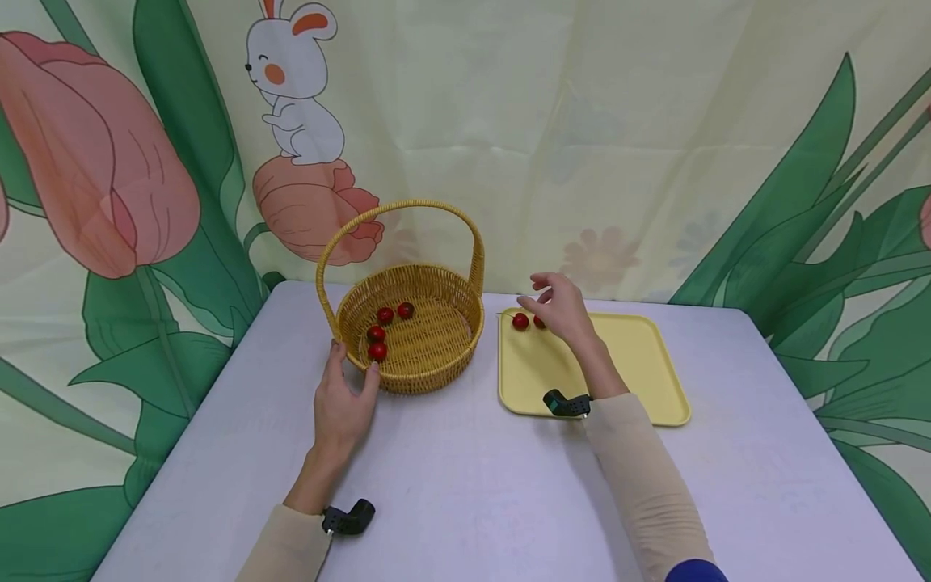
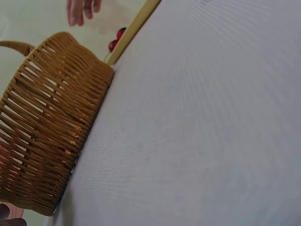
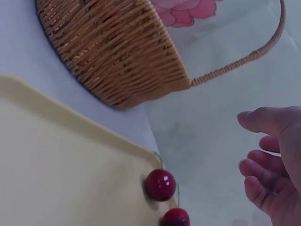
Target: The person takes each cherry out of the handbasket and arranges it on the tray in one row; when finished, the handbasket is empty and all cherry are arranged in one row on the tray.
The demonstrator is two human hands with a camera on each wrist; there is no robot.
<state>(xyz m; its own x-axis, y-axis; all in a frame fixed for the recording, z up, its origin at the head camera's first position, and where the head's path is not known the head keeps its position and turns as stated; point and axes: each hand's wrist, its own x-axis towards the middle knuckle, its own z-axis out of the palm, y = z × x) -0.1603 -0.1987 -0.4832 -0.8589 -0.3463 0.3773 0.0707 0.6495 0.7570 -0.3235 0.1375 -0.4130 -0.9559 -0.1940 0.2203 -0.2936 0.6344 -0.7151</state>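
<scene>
Head view: the right hand (image 1: 566, 314), fingers parted and empty, hung near two cherries (image 1: 520, 322) at the far-left corner of the tray (image 1: 621, 347); the left hand (image 1: 343, 408), fingers spread, touched the basket (image 1: 422, 381). Right wrist view: a clumsy nudge could have rolled cherries over the edge.

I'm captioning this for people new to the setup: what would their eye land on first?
Probably the basket, left of centre on the table, with four cherries inside toward its left and the left hand at its near-left side. Next, the yellow tray to its right, where the right hand hangs near two more cherries at the far-left corner. Behind, a white rabbit decorates the backdrop.
</scene>
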